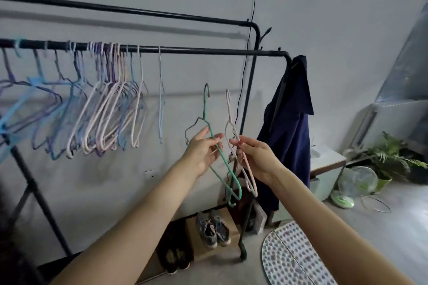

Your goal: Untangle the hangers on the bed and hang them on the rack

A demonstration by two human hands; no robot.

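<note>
A black clothes rack has its front rail (pixel 208 50) running across the view, with several blue, purple and pink hangers (pixel 108 104) hung on its left half. My left hand (pixel 203 148) pinches a green wire hanger (pixel 228 170) by its shoulder, hook pointing up. My right hand (pixel 254 157) pinches a pale pink hanger (pixel 251 179) the same way, close beside the green one. Both hangers are held below the rail, right of the last hung light blue hanger (pixel 160 99). The bed is out of view.
A dark blue garment (pixel 289 122) hangs at the rack's right end. Shoes (pixel 213 231) sit on the floor under the rack. A patterned mat (pixel 291 259), a small fan (pixel 356 180) and a potted plant (pixel 389 157) lie to the right. A second rail (pixel 139 10) runs behind.
</note>
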